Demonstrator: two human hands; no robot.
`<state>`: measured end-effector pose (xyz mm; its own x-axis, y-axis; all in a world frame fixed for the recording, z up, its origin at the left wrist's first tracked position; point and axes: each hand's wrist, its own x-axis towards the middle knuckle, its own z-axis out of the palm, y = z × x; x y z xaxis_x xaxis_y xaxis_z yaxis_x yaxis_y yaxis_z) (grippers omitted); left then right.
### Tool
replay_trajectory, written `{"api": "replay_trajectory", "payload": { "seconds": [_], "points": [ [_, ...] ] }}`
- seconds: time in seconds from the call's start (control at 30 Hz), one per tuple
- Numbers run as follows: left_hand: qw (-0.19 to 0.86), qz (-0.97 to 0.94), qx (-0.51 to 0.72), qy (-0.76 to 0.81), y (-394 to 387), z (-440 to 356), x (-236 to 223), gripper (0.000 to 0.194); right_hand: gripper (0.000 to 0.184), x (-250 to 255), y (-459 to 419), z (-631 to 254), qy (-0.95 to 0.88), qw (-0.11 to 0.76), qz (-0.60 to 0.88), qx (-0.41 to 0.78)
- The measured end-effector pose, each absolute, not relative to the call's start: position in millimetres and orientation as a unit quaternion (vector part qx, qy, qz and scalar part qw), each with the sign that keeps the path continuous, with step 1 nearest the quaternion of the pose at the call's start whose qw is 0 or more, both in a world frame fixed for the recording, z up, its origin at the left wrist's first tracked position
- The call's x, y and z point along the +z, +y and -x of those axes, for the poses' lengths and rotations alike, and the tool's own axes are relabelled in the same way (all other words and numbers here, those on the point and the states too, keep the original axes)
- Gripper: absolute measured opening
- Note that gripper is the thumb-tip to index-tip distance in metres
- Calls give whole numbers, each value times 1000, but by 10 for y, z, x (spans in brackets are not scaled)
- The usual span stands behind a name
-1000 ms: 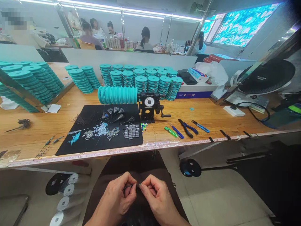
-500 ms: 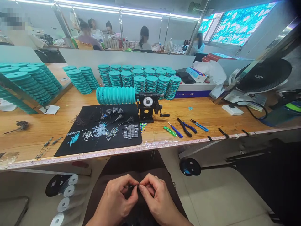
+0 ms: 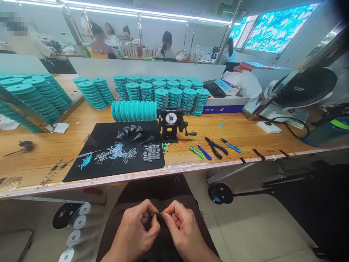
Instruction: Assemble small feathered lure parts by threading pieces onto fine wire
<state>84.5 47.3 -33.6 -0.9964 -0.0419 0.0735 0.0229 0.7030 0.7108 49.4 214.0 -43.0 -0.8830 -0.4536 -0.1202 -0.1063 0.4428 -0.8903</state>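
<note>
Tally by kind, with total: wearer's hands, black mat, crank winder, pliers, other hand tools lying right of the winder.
Hands: 2 (left hand, right hand)
Black mat: 1
Crank winder: 1
Pliers: 1
Other hand tools: 3 (green tool, dark-blue tool, light-blue tool)
Total: 8

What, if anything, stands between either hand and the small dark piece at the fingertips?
Nothing visible does: the left hand and right hand both appear to pinch the small dark piece. The black mat and cranked machine are on the table, beyond the hands, not between.
</note>
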Motion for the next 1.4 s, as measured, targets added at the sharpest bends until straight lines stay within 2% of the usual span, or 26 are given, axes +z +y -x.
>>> {"api": "replay_trajectory", "payload": {
  "seconds": [0.27,0.5,0.67,0.77,0.8,0.87,0.93,1.0,1.07,1.27,1.4],
  "points": [
    [24,2,-385,-923,473,-846,-311,12,21,-434,2137,-467,825,180,165,-510],
    [50,-14,-391,-919,490,-827,-367,15,22,-398,2140,-483,831,177,176,-496],
    [6,30,-414,-910,351,-767,-294,15,22,-388,2250,-343,859,141,164,-464],
    [6,53,-409,-911,276,-757,-262,15,11,-267,2301,-269,871,105,203,-434],
    [11,68,-410,-909,269,-757,-256,16,13,-212,2296,-262,865,99,220,-439],
    [32,99,-419,-902,275,-764,-251,17,31,-110,2252,-271,840,112,243,-471],
    [53,117,-427,-895,290,-781,-250,18,37,-45,2178,-297,811,162,248,-504],
    [64,106,-426,-896,290,-809,-252,20,29,-32,2107,-322,797,214,236,-513],
    [64,81,-422,-901,273,-841,-255,22,22,-54,2060,-337,803,227,218,-506],
    [70,81,-406,-908,257,-861,-227,18,8,-99,2029,-348,837,167,218,-473],
    [72,87,-379,-918,299,-838,-226,13,7,-101,2008,-359,860,146,217,-438]
  ]
}}
